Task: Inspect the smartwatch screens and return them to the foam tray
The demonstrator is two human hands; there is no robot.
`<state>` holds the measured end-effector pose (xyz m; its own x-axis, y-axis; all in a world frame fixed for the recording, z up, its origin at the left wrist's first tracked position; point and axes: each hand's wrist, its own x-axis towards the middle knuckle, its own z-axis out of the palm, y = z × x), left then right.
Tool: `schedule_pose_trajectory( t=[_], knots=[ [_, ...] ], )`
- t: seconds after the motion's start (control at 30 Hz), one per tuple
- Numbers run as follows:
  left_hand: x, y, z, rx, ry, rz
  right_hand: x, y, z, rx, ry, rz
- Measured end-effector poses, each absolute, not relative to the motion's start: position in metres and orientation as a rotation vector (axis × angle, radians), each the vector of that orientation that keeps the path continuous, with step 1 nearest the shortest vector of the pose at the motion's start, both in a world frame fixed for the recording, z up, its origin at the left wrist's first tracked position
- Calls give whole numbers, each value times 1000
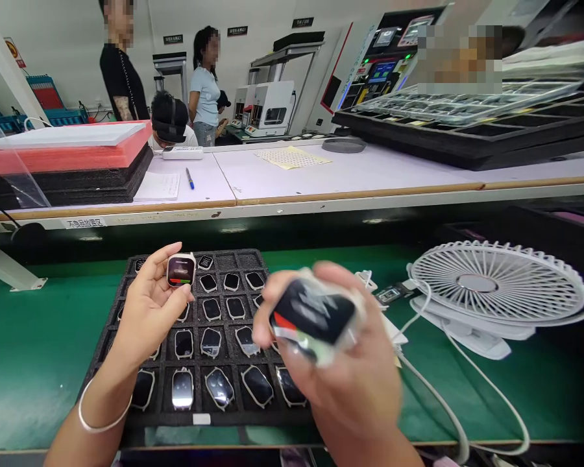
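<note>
we're in an electronics assembly workshop: a green-matted workbench [29, 350], foam trays of smartwatches [165, 420], and white benchtop machines [265, 107] beyond the far bench.

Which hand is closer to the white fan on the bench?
Right. The right hand is just left of the white fan, over the edge of the black foam tray. The left hand is farther away, on the tray's far side from the fan.
</note>
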<state>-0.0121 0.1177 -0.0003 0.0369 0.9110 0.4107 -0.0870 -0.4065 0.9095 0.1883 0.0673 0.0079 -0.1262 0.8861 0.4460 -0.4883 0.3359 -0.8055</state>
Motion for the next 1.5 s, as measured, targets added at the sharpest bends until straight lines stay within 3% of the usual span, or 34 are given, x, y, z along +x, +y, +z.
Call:
schedule_pose_trajectory(
  t=[0.2, 0.4, 1.5],
  knots=[
    [-13, 120, 1, 1294, 850, 1387, 176, 139, 4, -452, -894, 1639],
    [-13, 122, 1, 1244, 825, 1342, 170, 154, -11, -477, -789, 1860],
    [-13, 123, 2, 1303, 846, 1321, 173, 155, -12, -553, -1016, 1572]
  ],
)
